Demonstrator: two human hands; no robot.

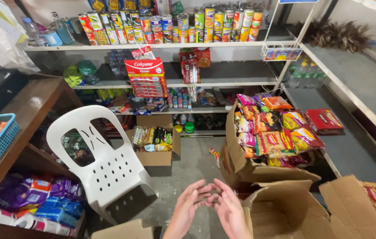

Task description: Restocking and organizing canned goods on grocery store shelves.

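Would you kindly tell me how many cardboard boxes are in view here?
3, perhaps more hidden. An empty open box sits beside the right hand; a box full of snack packets stands behind it; a smaller box of goods sits under the shelves beside the white chair.

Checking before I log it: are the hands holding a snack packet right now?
No: the left hand and right hand meet fingertip to fingertip, empty, beside the open cardboard box.

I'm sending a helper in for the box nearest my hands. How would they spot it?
Start at the white plastic chair and look right, past both hands. The open cardboard box stands at the bottom; unlike the snack-filled box behind it, no packets show inside.
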